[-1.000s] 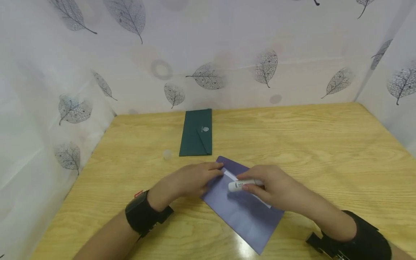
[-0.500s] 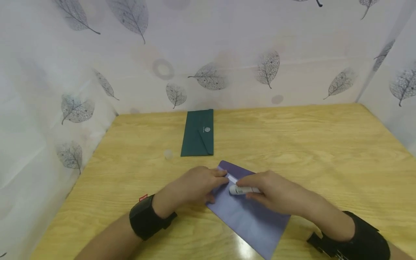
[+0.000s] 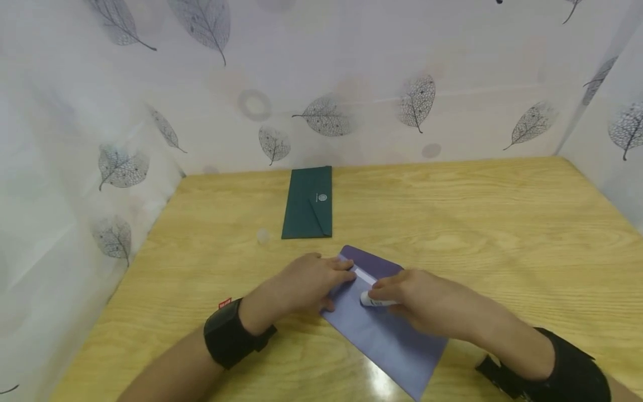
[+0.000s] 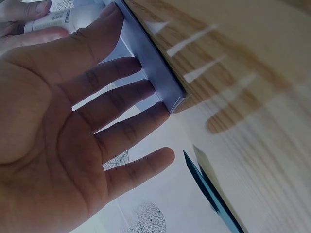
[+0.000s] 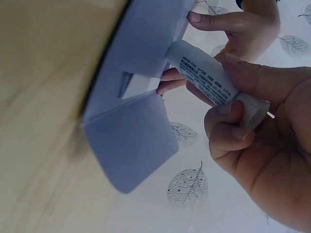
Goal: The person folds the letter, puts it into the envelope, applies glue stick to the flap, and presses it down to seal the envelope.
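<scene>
A purple envelope (image 3: pixel 382 340) lies slantwise on the table, its darker flap (image 3: pixel 369 258) folded open at the far end. Along the base of the flap runs a white strip (image 3: pixel 365 276). My left hand (image 3: pixel 311 282) rests on the envelope's left side with fingers extended, thumb near the lower edge. Between thumb and fingers, my right hand (image 3: pixel 427 301) holds a white glue stick (image 3: pixel 372 300) over the envelope, just below the strip. Small dark print covers the tube in the right wrist view, where its far end (image 5: pixel 176 51) overlaps the envelope body.
A dark green envelope (image 3: pixel 308 204) with a small pale emblem lies farther back on the wooden table (image 3: pixel 477 223). Left of it sits a faint round translucent spot (image 3: pixel 263 237). A leaf-patterned curtain (image 3: pixel 372 56) stands around the back and sides.
The purple envelope and both hands have shifted slightly right and down in the head view. My right hand has turned, so its fingers now cover more of the glue stick.
</scene>
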`<act>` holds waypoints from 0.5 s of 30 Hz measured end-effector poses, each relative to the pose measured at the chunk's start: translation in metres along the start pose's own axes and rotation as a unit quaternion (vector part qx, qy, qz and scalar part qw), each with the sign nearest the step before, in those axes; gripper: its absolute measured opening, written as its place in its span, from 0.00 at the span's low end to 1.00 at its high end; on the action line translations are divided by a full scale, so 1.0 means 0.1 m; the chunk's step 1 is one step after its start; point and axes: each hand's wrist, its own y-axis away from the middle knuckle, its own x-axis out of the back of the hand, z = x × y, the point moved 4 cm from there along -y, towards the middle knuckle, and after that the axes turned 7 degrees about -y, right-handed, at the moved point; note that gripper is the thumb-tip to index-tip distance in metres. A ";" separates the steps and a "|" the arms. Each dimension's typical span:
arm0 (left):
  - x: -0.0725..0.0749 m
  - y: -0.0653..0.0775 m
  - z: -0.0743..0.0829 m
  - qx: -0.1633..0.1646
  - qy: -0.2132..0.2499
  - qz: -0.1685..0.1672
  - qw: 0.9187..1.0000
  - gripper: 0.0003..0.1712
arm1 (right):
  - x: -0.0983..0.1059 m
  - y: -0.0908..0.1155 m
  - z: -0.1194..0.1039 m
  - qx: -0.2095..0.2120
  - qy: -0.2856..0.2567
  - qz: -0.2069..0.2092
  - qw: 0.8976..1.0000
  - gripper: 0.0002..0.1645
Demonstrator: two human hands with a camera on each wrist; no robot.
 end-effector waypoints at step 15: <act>-0.01 0.01 0.00 0.004 0.018 -0.004 1.000 0.39 | 0.05 0.12 0.02 -0.116 -0.025 -0.064 0.991 0.18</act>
